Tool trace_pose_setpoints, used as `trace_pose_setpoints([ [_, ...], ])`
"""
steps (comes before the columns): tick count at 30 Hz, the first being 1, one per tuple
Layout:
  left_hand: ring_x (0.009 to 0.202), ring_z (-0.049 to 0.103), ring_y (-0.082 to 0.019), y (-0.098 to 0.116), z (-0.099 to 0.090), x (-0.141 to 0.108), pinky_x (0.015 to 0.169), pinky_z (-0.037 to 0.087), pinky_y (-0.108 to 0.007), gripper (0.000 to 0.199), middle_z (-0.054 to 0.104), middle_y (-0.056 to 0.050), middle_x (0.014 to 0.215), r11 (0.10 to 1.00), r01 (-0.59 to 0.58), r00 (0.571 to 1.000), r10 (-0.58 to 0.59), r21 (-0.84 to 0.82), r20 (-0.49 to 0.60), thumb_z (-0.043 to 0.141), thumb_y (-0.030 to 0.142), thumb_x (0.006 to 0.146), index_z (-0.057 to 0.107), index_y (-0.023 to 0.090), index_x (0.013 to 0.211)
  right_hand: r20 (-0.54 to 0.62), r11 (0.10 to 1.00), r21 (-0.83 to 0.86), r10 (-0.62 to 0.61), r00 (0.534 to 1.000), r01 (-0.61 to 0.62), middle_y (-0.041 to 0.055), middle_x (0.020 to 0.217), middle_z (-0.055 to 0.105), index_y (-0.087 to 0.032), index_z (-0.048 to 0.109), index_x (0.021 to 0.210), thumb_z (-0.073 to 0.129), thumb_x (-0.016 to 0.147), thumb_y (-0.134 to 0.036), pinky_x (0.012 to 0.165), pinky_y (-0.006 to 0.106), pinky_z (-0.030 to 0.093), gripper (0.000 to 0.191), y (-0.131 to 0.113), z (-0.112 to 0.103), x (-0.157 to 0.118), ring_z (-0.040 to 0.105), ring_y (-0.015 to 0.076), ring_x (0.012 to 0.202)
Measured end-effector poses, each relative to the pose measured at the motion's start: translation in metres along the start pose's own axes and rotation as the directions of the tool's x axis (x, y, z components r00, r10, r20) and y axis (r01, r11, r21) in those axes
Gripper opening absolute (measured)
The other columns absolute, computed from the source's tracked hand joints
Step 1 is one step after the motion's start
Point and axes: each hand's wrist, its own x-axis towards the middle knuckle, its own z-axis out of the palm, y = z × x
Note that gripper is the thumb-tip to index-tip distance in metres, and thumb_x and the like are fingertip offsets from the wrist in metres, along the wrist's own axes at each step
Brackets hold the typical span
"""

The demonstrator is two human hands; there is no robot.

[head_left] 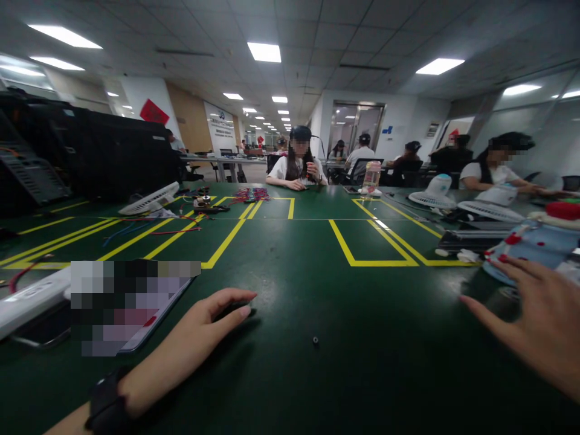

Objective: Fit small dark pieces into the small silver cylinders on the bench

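Blue item crowds the spread, empty right hand; 1 dark cylinder lies near the empty, loosely curled left hand.

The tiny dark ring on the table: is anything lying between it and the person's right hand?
Just bare green tabletop lies between the small dark ring and the right hand, as the head view shows.
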Motion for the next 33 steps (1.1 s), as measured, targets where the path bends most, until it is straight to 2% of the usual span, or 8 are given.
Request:
trace_pose_setpoints([
  [3, 0.108, 0.063, -0.027, 0.001, 0.001, -0.001, 0.093, 0.049, -0.041, 0.032, 0.07, 0.0, 0.114, 0.998, -0.027, 1.0, 0.027, 0.048, 0.007, 0.054, 0.048, 0.087, 0.066, 0.033, 0.112, 0.149, 0.929, 0.199, -0.343, 0.927, 0.312, 0.0094, 0.13, 0.046, -0.026, 0.049, 0.126, 0.053, 0.084, -0.049, 0.098, 0.051, 0.034, 0.048, -0.098, -0.004, -0.003, 0.042, 0.0295, 0.12],
  [6, 0.112, 0.059, -0.027, 0.001, 0.0, -0.003, 0.099, 0.044, -0.044, 0.031, 0.067, 0.0, 0.119, 0.991, -0.065, 0.998, 0.062, 0.115, 0.034, 0.055, 0.047, 0.087, 0.065, 0.033, 0.113, 0.354, 0.807, 0.494, -0.526, 0.773, 0.323, 0.0019, 0.126, 0.05, -0.035, 0.048, 0.128, 0.053, 0.087, -0.035, 0.092, 0.041, 0.04, 0.042, -0.181, 0.003, -0.012, 0.046, 0.0203, 0.112],
  [10, 0.116, 0.056, -0.028, 0.0, -0.001, -0.004, 0.103, 0.04, -0.047, 0.032, 0.065, -0.001, 0.122, 0.988, -0.086, 0.995, 0.079, 0.126, 0.061, 0.054, 0.046, 0.088, 0.064, 0.032, 0.114, 0.391, 0.701, 0.652, -0.636, 0.665, 0.287, 0.0, 0.1, 0.059, -0.028, 0.064, 0.099, 0.048, 0.089, -0.017, 0.08, 0.03, 0.042, 0.022, -0.222, 0.019, -0.017, 0.051, 0.0132, 0.089],
  [12, 0.116, 0.056, -0.028, 0.0, -0.002, -0.003, 0.103, 0.039, -0.046, 0.03, 0.064, 0.0, 0.122, 0.989, -0.084, 0.995, 0.076, 0.122, 0.067, 0.054, 0.046, 0.088, 0.065, 0.033, 0.113, 0.369, 0.693, 0.676, -0.613, 0.698, 0.252, 0.0012, 0.096, 0.059, -0.023, 0.065, 0.092, 0.043, 0.089, -0.012, 0.077, 0.027, 0.044, 0.024, -0.21, 0.02, -0.013, 0.052, 0.0114, 0.086],
  [15, 0.117, 0.054, -0.026, -0.002, -0.001, -0.003, 0.104, 0.038, -0.044, 0.029, 0.061, 0.001, 0.124, 0.989, -0.076, 0.993, 0.064, 0.126, 0.095, 0.053, 0.046, 0.089, 0.063, 0.035, 0.114, 0.282, 0.771, 0.586, -0.484, 0.828, 0.251, 0.0045, 0.1, 0.059, -0.02, 0.062, 0.101, 0.041, 0.091, -0.018, 0.08, 0.026, 0.045, 0.023, -0.158, 0.008, 0.005, 0.054, 0.0122, 0.09],
  [20, 0.12, 0.051, -0.025, -0.005, 0.002, -0.005, 0.106, 0.034, -0.045, 0.028, 0.058, 0.001, 0.125, 0.985, -0.067, 0.994, 0.051, 0.161, 0.101, 0.052, 0.048, 0.09, 0.061, 0.036, 0.113, 0.259, 0.994, -0.046, -0.085, 0.962, 0.101, 0.0089, 0.097, 0.062, -0.018, 0.064, 0.098, 0.047, 0.09, -0.038, 0.075, 0.035, 0.043, 0.027, -0.02, -0.022, 0.039, 0.056, 0.0179, 0.083],
  [25, 0.119, 0.051, -0.024, -0.006, 0.004, -0.005, 0.106, 0.035, -0.044, 0.027, 0.058, 0.001, 0.124, 0.978, -0.091, 0.992, 0.073, 0.187, 0.101, 0.052, 0.047, 0.09, 0.062, 0.036, 0.112, 0.435, 0.963, -0.235, 0.227, 0.871, -0.134, 0.0116, 0.089, 0.064, -0.016, 0.07, 0.092, 0.052, 0.086, -0.042, 0.07, 0.035, 0.039, 0.032, 0.066, -0.022, 0.042, 0.057, 0.0156, 0.072],
  [33, 0.12, 0.051, -0.025, -0.003, 0.003, -0.004, 0.107, 0.034, -0.046, 0.027, 0.058, 0.001, 0.125, 0.978, -0.086, 0.993, 0.069, 0.19, 0.093, 0.052, 0.047, 0.09, 0.062, 0.037, 0.112, 0.398, 0.929, -0.317, 0.312, 0.863, -0.19, 0.0129, 0.093, 0.065, -0.014, 0.071, 0.096, 0.051, 0.086, -0.041, 0.07, 0.035, 0.037, 0.035, 0.081, -0.017, 0.039, 0.057, 0.0171, 0.075],
])
